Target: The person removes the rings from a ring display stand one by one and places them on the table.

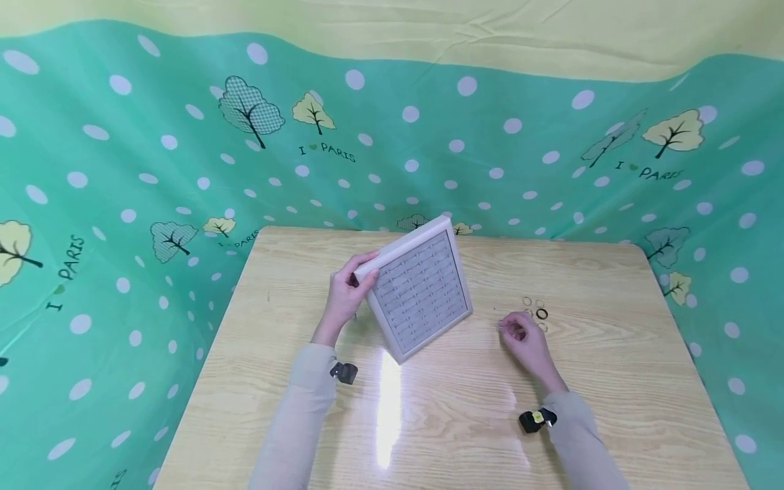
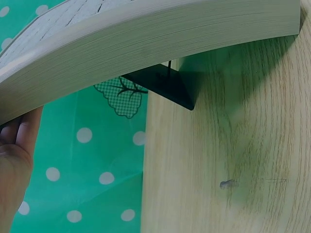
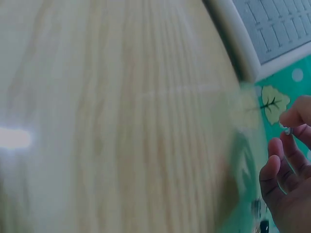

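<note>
My left hand [image 1: 346, 294] grips the upper left corner of a white-framed ring display tray [image 1: 419, 289], thumb on the front. The tray is tilted up, its grey panel marked with rows of short slits. From behind it a black stand flap [image 2: 167, 87] sticks out in the left wrist view. My right hand [image 1: 528, 342] is to the tray's right, just above the table. Between its thumb and forefinger it pinches a small silvery ring [image 3: 288, 130], mostly covered by the fingertips. Several rings [image 1: 527, 301] and a thicker black ring [image 1: 542, 314] lie just beyond that hand.
The wooden table [image 1: 453, 422] carries a bright light reflection left of centre. A tiny dark bit [image 2: 227, 184] lies on the table in the left wrist view. A green dotted curtain [image 1: 380, 156] hangs behind the table and along its sides.
</note>
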{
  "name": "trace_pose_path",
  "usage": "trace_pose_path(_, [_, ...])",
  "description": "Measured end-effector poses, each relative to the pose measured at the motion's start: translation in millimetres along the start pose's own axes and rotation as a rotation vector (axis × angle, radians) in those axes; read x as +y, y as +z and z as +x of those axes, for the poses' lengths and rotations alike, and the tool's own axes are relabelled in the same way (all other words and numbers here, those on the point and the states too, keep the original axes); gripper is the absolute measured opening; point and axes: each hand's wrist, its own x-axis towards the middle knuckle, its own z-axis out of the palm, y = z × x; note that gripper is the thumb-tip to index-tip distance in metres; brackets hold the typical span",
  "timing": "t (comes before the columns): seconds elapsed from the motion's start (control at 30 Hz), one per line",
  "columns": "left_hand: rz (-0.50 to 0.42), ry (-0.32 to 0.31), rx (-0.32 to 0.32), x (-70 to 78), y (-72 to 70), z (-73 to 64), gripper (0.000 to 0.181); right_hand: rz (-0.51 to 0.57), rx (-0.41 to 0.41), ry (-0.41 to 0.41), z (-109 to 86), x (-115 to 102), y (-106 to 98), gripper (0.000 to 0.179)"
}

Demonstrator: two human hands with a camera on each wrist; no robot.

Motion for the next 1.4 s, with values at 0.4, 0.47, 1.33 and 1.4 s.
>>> trace_pose_path(0.4, [0.003,-0.007,-0.001,2.0,0.9,1.3,0.03,-0.165,0.091,0.091,-15.6,14,-21,0.013])
trace_pose_path(0.47, [0.004,-0.008,0.004,1.9,1.1,1.5,0.03,-0.186,0.104,0.102,-17.8,16,-23,0.013])
trace_pose_path(1.33, [0.005,-0.019,0.032,2.1,2.0,-1.3,0.029,-0.239,0.144,0.188,-27.3,22,-29,0.009])
trace_pose_path(1.4, [0.003,-0.018,0.031,2.2,2.0,-1.4,0.029,-0.232,0.146,0.193,-27.7,22,-29,0.009])
